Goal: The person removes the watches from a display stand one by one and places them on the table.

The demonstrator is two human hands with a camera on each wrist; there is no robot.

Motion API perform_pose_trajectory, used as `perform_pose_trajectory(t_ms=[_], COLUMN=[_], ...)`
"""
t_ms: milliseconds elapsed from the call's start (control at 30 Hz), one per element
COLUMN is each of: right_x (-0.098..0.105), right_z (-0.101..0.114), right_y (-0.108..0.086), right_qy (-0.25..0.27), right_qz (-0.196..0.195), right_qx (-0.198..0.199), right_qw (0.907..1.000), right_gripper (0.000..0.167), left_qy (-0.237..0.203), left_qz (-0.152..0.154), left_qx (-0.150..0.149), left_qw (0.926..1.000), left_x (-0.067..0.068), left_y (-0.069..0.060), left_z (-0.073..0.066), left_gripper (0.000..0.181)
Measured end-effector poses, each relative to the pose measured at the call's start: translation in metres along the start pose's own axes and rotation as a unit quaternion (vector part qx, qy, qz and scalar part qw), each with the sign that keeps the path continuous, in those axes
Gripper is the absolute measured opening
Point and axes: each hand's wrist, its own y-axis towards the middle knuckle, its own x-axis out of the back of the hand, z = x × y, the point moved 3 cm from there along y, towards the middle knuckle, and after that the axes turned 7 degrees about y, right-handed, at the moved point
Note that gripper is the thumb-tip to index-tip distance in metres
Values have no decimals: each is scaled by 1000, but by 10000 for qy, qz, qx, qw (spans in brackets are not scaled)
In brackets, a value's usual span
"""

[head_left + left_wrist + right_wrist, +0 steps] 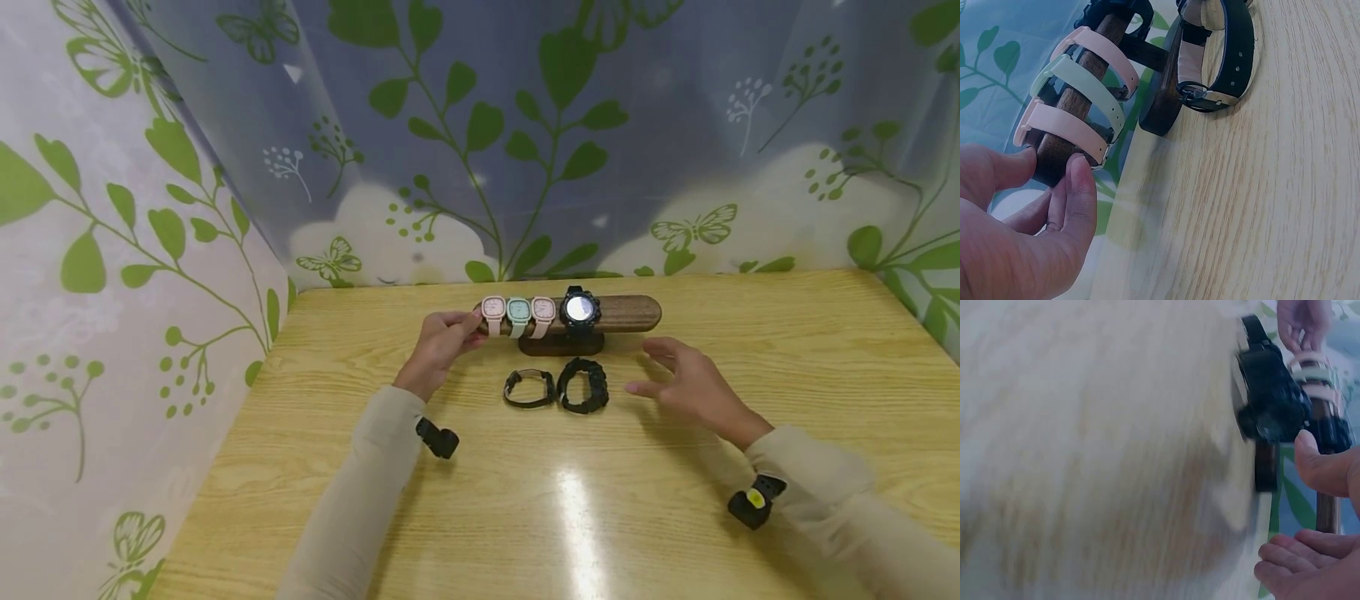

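Observation:
A dark wooden watch stand [626, 313] stands at the back of the table, its bar running left to right. Strapped round the bar are a pink watch [492, 308], a mint green watch [518, 311], a second pink watch [543, 310] and a black watch [580, 308] with a bright face. My left hand [442, 346] pinches the bar's left end between thumb and fingers. In front of the base lie a thin black-strapped watch [529, 403] and a chunky black watch [597, 387]. Right of these, my right hand [693, 385] hovers with fingers spread, touching nothing.
The wooden table [480, 517] carries everything and ends at a leaf-patterned curtain [480, 208] behind the stand. Another patterned cloth [112, 333] borders the left side. Black wrist cameras [438, 439] sit on both sleeves.

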Motion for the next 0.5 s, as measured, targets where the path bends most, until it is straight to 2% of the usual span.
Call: perform_pose_trajectory(t_ms=[200,500], right_x=[19,34], right_z=[-7,-2], right_y=[5,16], right_qy=[-199,-591], right_qz=[-6,-206], right_qx=[-334,-298], right_qw=[9992,9976], right_gripper=[92,101], left_qy=[6,-26], left_qz=[-28,-53], left_qx=[-3,-24], left_qw=[10000,10000], left_x=[0,0], left_y=[0,0], left_z=[0,0], left_gripper=[34,33])
